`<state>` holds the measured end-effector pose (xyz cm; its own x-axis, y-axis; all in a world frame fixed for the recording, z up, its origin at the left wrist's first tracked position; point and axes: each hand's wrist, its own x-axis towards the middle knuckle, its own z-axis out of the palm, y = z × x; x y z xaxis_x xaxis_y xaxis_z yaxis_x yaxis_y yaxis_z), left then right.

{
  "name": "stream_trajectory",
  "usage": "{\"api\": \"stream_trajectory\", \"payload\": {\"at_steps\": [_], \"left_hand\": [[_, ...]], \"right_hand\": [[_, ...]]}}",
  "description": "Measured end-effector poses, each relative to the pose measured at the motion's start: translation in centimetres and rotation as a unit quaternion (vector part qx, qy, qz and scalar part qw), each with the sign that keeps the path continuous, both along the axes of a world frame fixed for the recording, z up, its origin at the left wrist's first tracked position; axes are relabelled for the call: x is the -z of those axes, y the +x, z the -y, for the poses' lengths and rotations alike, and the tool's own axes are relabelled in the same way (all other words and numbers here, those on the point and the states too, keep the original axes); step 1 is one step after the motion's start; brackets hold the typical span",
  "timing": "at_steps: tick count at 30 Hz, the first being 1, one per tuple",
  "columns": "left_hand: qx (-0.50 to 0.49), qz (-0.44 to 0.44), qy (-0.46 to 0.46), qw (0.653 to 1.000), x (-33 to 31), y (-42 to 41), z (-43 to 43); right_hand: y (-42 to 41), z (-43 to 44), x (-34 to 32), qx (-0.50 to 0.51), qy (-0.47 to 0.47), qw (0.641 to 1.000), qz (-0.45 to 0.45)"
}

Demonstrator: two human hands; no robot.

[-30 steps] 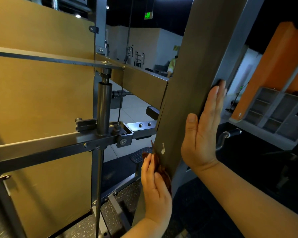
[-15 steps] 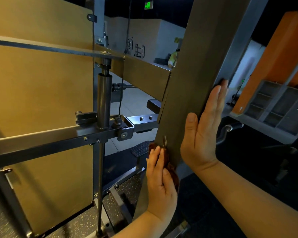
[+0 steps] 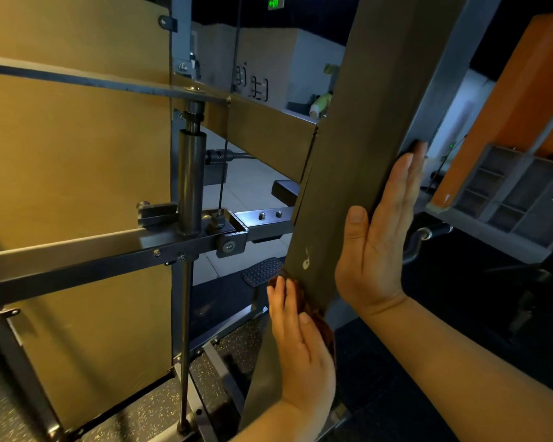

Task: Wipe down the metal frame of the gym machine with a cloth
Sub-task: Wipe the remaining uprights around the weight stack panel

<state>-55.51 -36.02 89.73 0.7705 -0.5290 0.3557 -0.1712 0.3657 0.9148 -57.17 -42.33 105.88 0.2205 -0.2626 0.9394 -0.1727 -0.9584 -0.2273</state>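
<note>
While right hand (image 3: 377,244) lies flat, fingers together, on smooth metal post (image 3: 364,122), flat left hand (image 3: 300,342) presses crumpled brown cloth (image 3: 316,317) low on it.

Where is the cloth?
In the head view, low and centre: the reddish-brown cloth is pressed under the left hand against the metal frame post, just below its white mark.

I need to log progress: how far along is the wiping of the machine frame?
Done: nothing certain; a white mark sits on the post above the cloth. In hand: the left hand presses the cloth on the lower post, the right hand braces it flat. To do: probably the upper post and crossbar.
</note>
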Motion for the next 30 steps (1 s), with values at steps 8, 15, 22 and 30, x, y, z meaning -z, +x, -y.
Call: {"api": "stream_trajectory", "payload": {"at_steps": [8,15,22,30], "left_hand": [[-0.014,0.114,-0.15,0.982,-6.7,2.5,2.0],[-0.026,0.032,-0.054,0.998,-0.4,0.8,0.2],[0.026,0.157,-0.16,0.974,-6.3,5.3,2.8],[0.048,0.239,-0.086,0.966,3.5,4.0,0.3]], "right_hand": [[-0.1,-0.1,-0.1,-0.001,0.005,1.0,0.005],[-0.1,0.1,0.2,-0.008,0.0,1.0,0.005],[-0.1,0.3,0.1,-0.013,0.002,1.0,0.009],[-0.1,0.3,0.2,-0.014,-0.007,1.0,0.007]]}}
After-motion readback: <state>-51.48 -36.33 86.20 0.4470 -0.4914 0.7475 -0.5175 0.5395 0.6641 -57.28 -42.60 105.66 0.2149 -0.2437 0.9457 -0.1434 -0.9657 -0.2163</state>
